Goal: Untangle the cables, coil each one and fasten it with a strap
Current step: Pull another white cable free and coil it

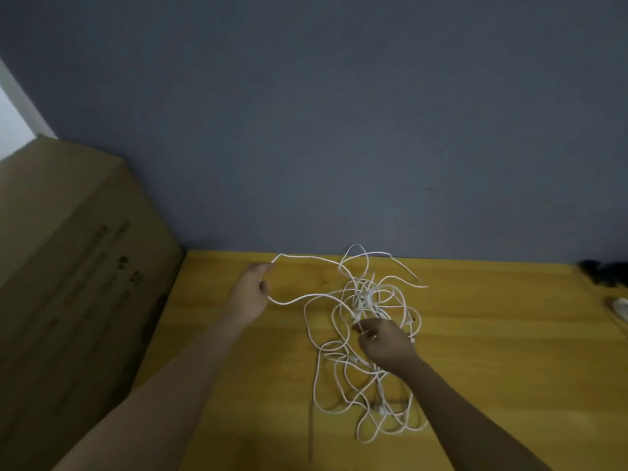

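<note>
In the head view, a heap of tangled white cables (365,331) was seen lying on the yellow wooden tabletop (492,351), spread from just beside the grey wall (339,113) at the far edge down toward the near edge. The densest knot was found in the middle of the heap, with loose loops thrown out around it and further loops gathered nearer the camera.

The left hand (251,294) was held out to the left of the heap, above the tabletop. Its fingers were curled around a single white strand (306,257), which was drawn out of the tangle as a long loop: one run was stretched from the fingertips across to the top of the heap, and the other was seen sagging from under the hand back toward the knot.

The right hand (384,341) was placed over the lower middle of the heap, its fingers bent and closed on strands near the central knot. How many strands were pinched could not be told, since the fingers were partly hidden and blurred.

A large cardboard box (78,266) with dark printing was stood at the left, against the edge of the tabletop. At the far right edge a dark object (603,271) and a small white object (620,305) were partly caught; neither could be identified
</note>
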`<state>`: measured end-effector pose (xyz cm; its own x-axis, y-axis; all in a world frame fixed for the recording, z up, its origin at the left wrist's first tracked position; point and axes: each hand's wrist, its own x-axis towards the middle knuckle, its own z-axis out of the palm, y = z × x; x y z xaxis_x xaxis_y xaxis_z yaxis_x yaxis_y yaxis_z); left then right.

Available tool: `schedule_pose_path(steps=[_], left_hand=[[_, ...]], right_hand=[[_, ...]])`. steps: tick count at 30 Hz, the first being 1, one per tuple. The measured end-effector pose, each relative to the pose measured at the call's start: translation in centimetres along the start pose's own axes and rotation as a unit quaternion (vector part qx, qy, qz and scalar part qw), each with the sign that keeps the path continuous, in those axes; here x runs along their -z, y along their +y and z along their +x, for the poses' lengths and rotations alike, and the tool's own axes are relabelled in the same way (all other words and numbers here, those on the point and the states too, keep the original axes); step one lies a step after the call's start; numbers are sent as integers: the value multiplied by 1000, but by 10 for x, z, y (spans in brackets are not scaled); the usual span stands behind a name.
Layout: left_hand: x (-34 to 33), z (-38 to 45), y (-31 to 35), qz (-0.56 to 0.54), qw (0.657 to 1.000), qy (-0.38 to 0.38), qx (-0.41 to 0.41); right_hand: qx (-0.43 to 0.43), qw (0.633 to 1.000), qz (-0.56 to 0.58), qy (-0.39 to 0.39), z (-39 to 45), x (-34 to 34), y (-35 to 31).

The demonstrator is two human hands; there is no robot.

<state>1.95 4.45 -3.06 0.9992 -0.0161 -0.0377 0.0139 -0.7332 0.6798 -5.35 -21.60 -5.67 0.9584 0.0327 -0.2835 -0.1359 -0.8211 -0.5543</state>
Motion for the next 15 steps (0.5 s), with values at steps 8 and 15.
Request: schedule_pose_path(steps=[8, 15], left_hand=[[17, 12, -10, -30, 990, 14, -135], [36, 18, 2, -41, 977, -14, -207]], right_hand=[[-5, 989, -69, 134, 64, 17, -52], [-68, 995, 3, 67, 100, -13, -34]])
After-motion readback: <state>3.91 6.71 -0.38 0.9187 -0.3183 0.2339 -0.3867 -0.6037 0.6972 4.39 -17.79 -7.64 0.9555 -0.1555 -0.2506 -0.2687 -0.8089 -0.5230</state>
